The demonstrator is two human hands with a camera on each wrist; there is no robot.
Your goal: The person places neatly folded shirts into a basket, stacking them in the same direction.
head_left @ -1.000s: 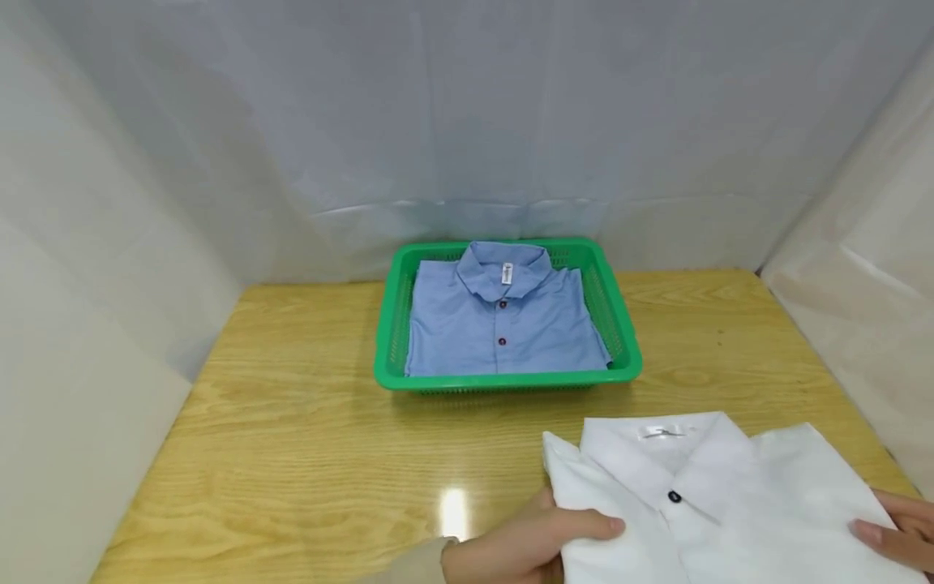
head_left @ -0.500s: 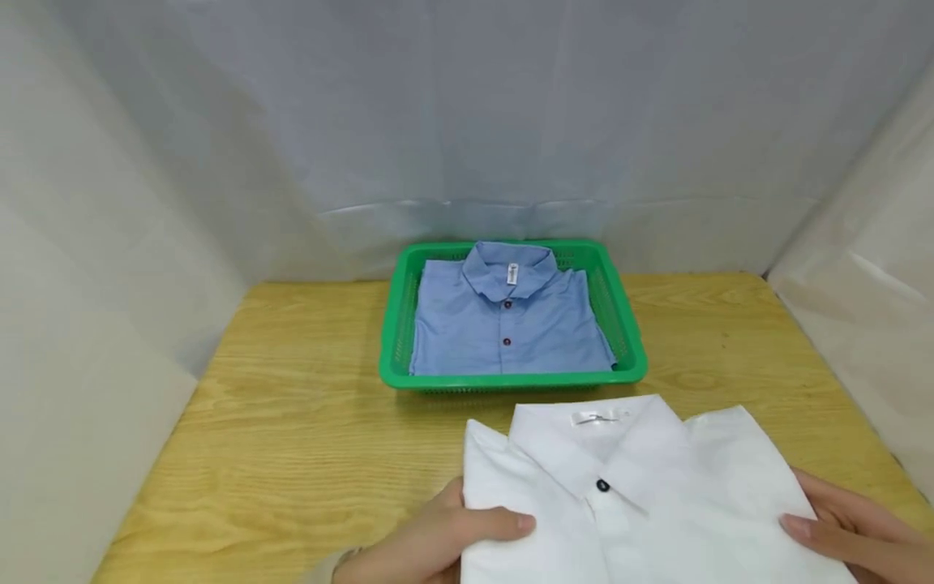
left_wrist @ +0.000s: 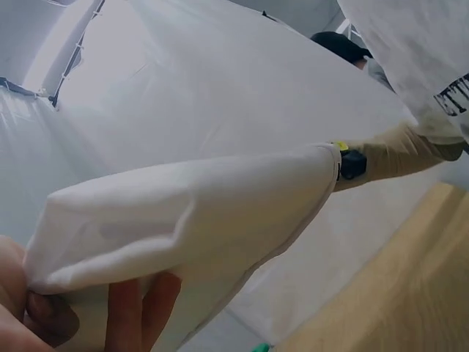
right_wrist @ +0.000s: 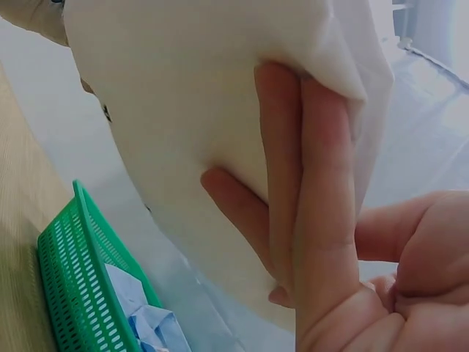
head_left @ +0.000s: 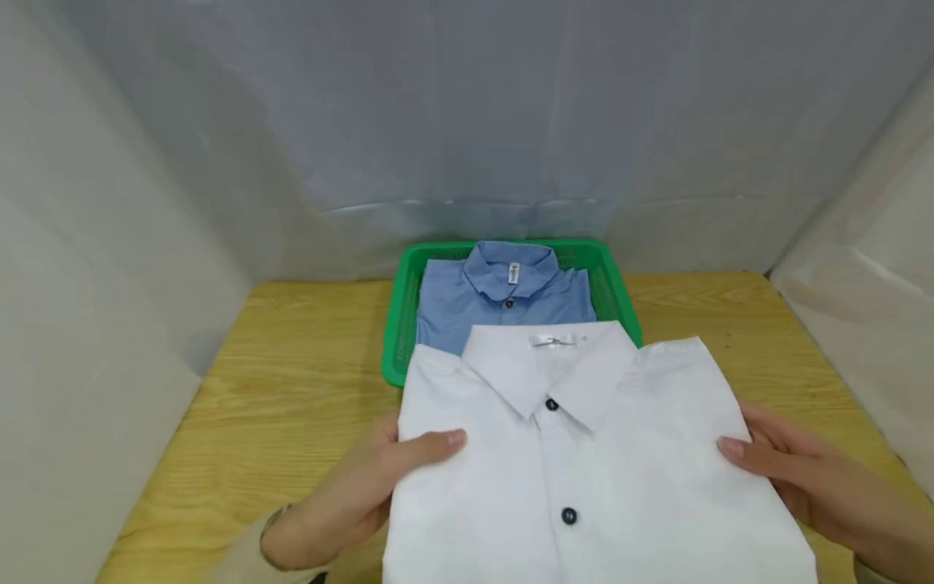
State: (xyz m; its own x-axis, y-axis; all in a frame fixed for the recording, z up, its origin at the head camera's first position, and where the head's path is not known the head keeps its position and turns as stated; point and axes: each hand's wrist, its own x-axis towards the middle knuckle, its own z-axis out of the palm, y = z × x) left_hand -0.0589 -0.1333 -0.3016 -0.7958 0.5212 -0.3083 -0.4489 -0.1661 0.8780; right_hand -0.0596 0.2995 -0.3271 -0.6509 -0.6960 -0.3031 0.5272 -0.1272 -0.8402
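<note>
A folded white shirt (head_left: 481,495) with dark buttons is held up flat in both hands, collar toward the back. My left hand (head_left: 365,478) grips its left edge, thumb on top and fingers underneath. At the right edge my right hand (head_left: 810,470) pinches it the same way; in the right wrist view its fingers (right_wrist: 326,169) lie spread along the cloth's underside. Behind the shirt, a folded blue shirt (head_left: 445,304) lies in a green basket (head_left: 395,324), and the white shirt hides the front part of both.
The basket stands on a wooden table (head_left: 292,381) near its back edge. Pale grey sheeting (head_left: 467,122) hangs behind the table and along both sides. Bare wood shows left and right of the basket.
Both hands have carried the white shirt left and forward from the front right, raising it in view until it overlaps the basket's front. The basket and blue shirt have stayed put.
</note>
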